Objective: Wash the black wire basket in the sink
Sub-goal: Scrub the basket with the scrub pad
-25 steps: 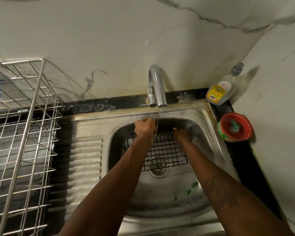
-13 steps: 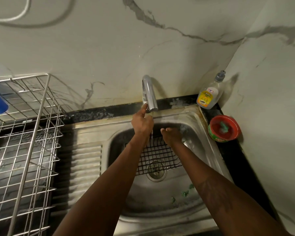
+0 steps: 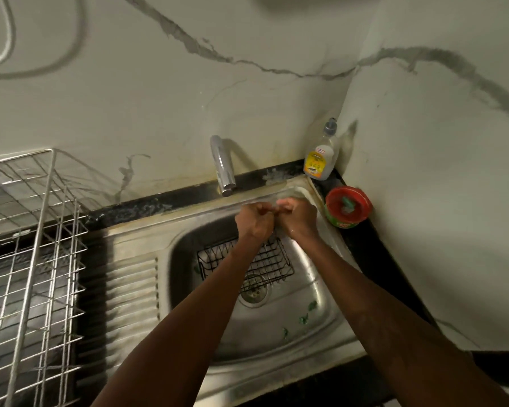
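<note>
The black wire basket [image 3: 272, 267] lies in the steel sink [image 3: 276, 368], partly over the drain [image 3: 254, 295]. My forearms hide its middle. My left hand [image 3: 254, 220] and my right hand [image 3: 299, 217] are raised above the basket's far edge, close to the sink's back right corner. Both have curled fingers and touch each other at the knuckles. They are blurred, and I see nothing held in either. The chrome tap [image 3: 222, 165] stands just to their left, with no water visible at its spout.
A dish soap bottle [image 3: 319, 160] stands in the back corner, a red tub [image 3: 347, 207] with a green scrubber beside it. A tall steel dish rack [image 3: 27, 245] fills the left, next to the ribbed drainboard [image 3: 133, 292]. Green scraps [image 3: 306, 314] lie in the basin.
Both hands left the basket, rose and moved right, and now meet above the sink's back right. The left hand went to the tap on the way. The water stream is gone.
</note>
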### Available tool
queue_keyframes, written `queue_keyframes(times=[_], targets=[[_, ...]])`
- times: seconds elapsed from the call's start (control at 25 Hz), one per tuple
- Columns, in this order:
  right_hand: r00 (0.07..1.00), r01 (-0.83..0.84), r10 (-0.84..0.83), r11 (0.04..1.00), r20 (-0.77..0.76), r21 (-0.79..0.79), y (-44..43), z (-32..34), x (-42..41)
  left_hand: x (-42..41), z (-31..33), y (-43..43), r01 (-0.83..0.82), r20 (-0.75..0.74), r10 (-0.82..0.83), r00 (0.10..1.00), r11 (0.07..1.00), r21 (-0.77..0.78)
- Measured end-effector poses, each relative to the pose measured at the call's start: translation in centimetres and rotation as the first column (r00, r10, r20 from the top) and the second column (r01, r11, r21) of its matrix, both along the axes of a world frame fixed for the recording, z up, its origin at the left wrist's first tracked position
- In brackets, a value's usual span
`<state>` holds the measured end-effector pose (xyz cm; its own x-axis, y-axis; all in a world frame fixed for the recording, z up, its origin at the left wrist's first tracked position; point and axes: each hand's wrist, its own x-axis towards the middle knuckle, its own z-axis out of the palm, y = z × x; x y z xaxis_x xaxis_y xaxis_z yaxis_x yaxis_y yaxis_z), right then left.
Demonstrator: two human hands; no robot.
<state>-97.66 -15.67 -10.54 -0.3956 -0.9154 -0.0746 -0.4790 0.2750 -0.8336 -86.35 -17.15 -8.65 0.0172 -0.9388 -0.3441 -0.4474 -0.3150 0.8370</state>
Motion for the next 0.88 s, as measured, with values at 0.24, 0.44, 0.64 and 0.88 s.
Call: queue_keyframes(times=[0.24, 0.44, 0.64, 0.88], targets=[[0.878, 0.185, -0.198, 0.98, -0.436, -0.072, 1.3, 0.7, -11.5, -7.6, 0.6, 0.6, 0.171, 0.084, -0.169, 0.982, 0.985, -0.026], [0.837, 0.03, 0.182, 0.926, -0.515, 0.376, -0.5, -1.0, -14.9, -10.8, -0.5, 0.7, 0.336, 0.144, -0.341, 0.929, 0.94, 0.059], [0.8, 0.043, 0.264, 0.87, -0.539, 0.49, -2.8, -1.0, -15.0, -12.3, -0.8, 0.8, 0.355, 0.115, -0.364, 0.924, 0.93, 0.091], [0.778, 0.051, 0.244, 0.894, -0.579, 0.446, -2.4, -1.7, -15.9, -11.9, -1.0, 0.8, 0.354, 0.074, -0.359, 0.93, 0.933, 0.07]])
